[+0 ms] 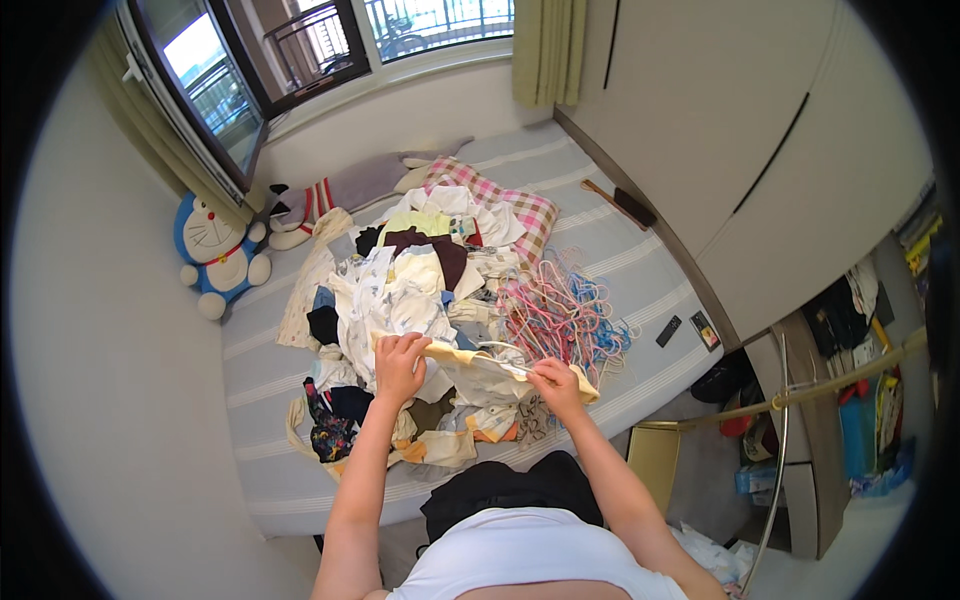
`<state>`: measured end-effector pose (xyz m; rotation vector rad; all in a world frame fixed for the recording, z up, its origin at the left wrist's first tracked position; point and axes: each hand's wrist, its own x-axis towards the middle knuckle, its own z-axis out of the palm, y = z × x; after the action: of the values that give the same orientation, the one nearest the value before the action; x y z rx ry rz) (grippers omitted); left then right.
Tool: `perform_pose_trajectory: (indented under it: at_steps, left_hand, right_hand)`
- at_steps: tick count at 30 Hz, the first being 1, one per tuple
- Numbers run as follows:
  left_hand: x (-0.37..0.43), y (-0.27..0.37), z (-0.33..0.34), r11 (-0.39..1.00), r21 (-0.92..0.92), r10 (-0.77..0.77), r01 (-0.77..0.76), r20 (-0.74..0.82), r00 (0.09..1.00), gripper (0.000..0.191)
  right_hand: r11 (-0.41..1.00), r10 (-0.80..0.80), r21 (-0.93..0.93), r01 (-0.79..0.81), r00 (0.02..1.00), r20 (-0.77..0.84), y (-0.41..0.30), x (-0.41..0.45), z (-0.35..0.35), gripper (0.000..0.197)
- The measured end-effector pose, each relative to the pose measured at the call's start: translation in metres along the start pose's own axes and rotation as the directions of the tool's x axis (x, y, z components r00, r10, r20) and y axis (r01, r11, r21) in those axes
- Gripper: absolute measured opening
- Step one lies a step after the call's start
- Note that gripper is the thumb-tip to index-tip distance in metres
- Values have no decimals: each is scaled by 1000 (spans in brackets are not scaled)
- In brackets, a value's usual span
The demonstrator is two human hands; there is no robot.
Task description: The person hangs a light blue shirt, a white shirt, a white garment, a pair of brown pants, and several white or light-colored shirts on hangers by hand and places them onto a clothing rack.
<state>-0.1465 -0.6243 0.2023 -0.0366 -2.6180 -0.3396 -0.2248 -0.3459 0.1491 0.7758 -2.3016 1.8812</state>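
Observation:
My left hand (400, 367) pinches one end of a pale garment with yellow edging (480, 367). Its other end is gripped by my right hand (556, 386), so the yellow edge stretches between them above the bed. A white curved piece, seemingly a hanger (501, 346), shows along that edge near my right hand; the garment partly hides it. Under and beyond my hands spreads a heap of mixed clothes (409, 281), many of them white with prints. To the right of the heap lies a tangled pile of pink, blue and white hangers (555, 307).
A checked pillow (536, 217), a blue plush toy (221, 255) and a long grey plush (360, 184) line the bed's far side. A bed brush (619, 202), a remote (668, 331) and a phone (704, 330) lie near the wardrobe (720, 97). A metal rack (780, 405) stands right.

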Motion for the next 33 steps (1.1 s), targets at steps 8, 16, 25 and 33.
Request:
perform_pose_trajectory:
  at_steps: [8,16,25,33]
  left_hand:
    - [-1,-17,64,315,-835,-323,450,352,879,23]
    - [-3,119,103,-746,-142,458,650,599,657,15]
    - [-17,280,183,-506,-373,326,778,753,572,13]
    - [-66,454,187,470,-625,493,624,772,401,28]
  right_hand:
    - [876,378,391,-282,905,-194,-9,-79,-50,8]
    - [411,731,850,-330,677,-91,-21,-195,-114,12]
    - [551,723,819,-158,579,-375,-55,-289,-186,16]
    - [608,708,793,-40,480,-518,-69,-425,-266,13]
